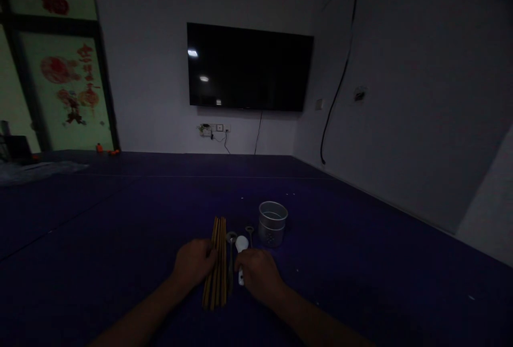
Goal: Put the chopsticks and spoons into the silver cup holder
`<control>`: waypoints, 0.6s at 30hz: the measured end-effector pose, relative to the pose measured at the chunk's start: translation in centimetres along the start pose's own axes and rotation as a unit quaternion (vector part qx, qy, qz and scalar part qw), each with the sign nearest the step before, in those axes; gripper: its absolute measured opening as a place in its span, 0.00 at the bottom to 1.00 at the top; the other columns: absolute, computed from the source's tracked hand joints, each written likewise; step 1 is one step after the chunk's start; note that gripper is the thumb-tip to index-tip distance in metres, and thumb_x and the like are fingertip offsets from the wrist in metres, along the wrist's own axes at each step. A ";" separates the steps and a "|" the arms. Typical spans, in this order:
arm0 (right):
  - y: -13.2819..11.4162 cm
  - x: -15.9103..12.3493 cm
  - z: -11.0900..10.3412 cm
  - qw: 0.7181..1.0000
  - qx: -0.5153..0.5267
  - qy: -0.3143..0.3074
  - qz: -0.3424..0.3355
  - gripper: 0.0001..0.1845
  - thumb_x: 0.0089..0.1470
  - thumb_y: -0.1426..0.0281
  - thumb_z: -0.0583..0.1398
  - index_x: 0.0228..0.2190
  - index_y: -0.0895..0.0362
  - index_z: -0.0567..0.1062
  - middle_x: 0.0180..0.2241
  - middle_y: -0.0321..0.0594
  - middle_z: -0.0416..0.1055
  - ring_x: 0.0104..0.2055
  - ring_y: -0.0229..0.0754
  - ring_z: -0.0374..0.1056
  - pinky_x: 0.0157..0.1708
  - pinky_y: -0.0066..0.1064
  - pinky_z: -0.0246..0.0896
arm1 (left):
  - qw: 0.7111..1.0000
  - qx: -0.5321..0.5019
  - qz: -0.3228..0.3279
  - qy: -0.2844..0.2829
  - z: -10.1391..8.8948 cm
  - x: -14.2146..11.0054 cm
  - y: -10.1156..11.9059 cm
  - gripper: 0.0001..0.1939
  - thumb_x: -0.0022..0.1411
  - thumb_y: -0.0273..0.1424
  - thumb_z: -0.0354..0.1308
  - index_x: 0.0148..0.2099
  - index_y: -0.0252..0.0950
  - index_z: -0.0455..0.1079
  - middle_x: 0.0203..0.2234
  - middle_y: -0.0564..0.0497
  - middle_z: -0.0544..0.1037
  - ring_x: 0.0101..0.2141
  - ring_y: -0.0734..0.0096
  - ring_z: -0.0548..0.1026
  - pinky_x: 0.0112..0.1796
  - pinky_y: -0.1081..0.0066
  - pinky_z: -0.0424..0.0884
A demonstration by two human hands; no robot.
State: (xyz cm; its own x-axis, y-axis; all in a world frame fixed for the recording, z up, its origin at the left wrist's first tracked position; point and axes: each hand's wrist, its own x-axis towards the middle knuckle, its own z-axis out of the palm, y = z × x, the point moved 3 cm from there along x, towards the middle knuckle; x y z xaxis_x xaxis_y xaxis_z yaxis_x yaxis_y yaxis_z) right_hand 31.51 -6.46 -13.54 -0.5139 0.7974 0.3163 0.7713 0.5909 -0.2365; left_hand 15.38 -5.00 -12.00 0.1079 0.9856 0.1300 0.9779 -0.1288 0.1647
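Note:
Several light-brown chopsticks [218, 272] lie side by side, pointing away from me. At their left edge my left hand [195, 262] is closed, its thumb and curled fingers resting on them. My right hand [259, 274] is closed around the handle of a white spoon [241, 243], whose bowl points away from me. Between the chopsticks and that spoon lies a metal spoon [231, 238]. A second metal utensil [249, 229] lies beyond my right hand, which hides its lower part. Just to the right, a silver-grey metal cup [272, 232] with a dotted pattern stands upright.
Everything lies on a wide dark blue-purple surface [168, 202]. A black television [250, 66] hangs on the far wall above sockets and cables. A black cable [339, 90] hangs by the right wall. Clear plastic sheeting [36, 171] lies at far left, near a decorated glass door [66, 90].

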 end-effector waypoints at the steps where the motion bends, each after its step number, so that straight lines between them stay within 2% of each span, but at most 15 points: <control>1: 0.0 0.0 0.0 1.000 0.000 0.000 0.000 0.18 0.44 0.83 0.51 0.29 0.56 0.76 0.32 0.39 0.76 0.36 0.38 0.70 0.37 0.25 0.58 | 1.000 0.002 0.000 0.001 0.0 0.0 0.0 0.17 0.60 0.35 0.42 0.31 0.36 0.70 0.29 0.49 0.78 0.32 0.68 0.75 0.32 0.72 0.64; 11: -0.2 0.0 -0.2 1.000 0.008 0.006 -0.003 0.18 0.43 0.83 0.51 0.29 0.56 0.77 0.32 0.39 0.76 0.35 0.38 0.70 0.37 0.24 0.59 | 1.000 0.015 -0.009 -0.005 -0.2 0.0 0.0 0.19 0.60 0.37 0.42 0.30 0.36 0.72 0.27 0.48 0.78 0.33 0.66 0.75 0.34 0.72 0.65; 18: -0.3 0.0 -0.4 1.000 0.017 0.009 -0.007 0.19 0.43 0.84 0.51 0.30 0.57 0.77 0.32 0.39 0.76 0.36 0.38 0.71 0.37 0.24 0.59 | 0.999 0.025 -0.030 -0.002 -0.6 0.1 -0.8 0.19 0.59 0.37 0.42 0.28 0.36 0.72 0.26 0.47 0.77 0.30 0.64 0.76 0.33 0.69 0.67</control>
State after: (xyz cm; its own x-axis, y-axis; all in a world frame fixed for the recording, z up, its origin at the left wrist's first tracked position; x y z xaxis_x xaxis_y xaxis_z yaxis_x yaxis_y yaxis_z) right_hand 31.43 -6.71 -13.12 -0.5170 0.7875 0.3355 0.7512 0.6053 -0.2632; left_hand 14.54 -4.83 -11.56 0.0492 0.9918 0.1178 0.9904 -0.0637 0.1223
